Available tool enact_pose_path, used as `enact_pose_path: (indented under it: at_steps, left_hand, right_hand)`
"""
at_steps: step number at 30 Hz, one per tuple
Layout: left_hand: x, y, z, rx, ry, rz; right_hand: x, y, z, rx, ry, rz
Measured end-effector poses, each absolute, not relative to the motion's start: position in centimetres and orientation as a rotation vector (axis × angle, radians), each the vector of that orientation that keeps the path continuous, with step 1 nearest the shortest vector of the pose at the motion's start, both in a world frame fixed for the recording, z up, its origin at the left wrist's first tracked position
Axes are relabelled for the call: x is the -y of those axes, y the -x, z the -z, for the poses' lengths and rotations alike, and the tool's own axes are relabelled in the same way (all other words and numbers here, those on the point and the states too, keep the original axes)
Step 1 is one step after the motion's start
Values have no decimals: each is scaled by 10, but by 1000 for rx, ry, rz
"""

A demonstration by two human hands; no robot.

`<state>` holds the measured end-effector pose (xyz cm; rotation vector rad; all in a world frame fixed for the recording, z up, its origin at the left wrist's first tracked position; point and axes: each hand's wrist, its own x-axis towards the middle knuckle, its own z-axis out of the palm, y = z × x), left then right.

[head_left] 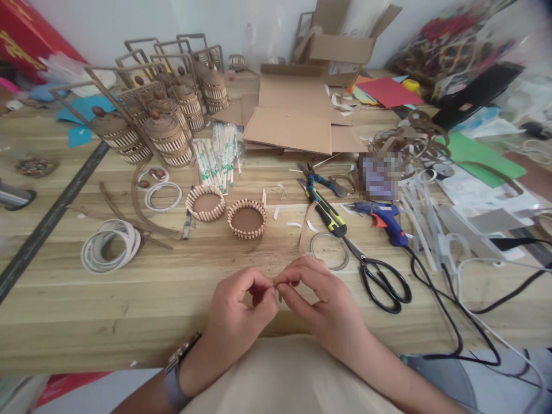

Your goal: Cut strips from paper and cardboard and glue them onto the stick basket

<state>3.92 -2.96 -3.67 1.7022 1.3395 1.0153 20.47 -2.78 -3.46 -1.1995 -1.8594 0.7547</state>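
Brown strip, small and mostly hidden by fingers, is held above the near middle edge of a wooden table, with the left hand and then the right hand each pinching it between thumb and forefinger, fingertips nearly meeting. Beyond them, from left to right, lie white tape rolls, two round trays edged with short upright sticks, a yellow-and-black knife, black-handled scissors and a blue glue gun.

Nothing readable — wrapper print, carton label too small.
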Motion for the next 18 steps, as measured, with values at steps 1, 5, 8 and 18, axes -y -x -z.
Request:
enact_pose_path:
  at_steps: [1,5,8,18]
  left_hand:
    - [30,-39,36,-1332,-1749,-1008]
    - [30,-38,35,-1259,-1985,-996]
    - [30,-37,35,-1220,-2092,-1016]
    - [31,-40,36,-1291,-1863,-1055]
  right_hand:
    - [27,-206,34,1841,1209,-815]
    - [24,-210,30,1757,1252,-1090]
    - [22,-211,29,1720,1243,-1199]
    - [28,-208,31,1761,1224,-1012]
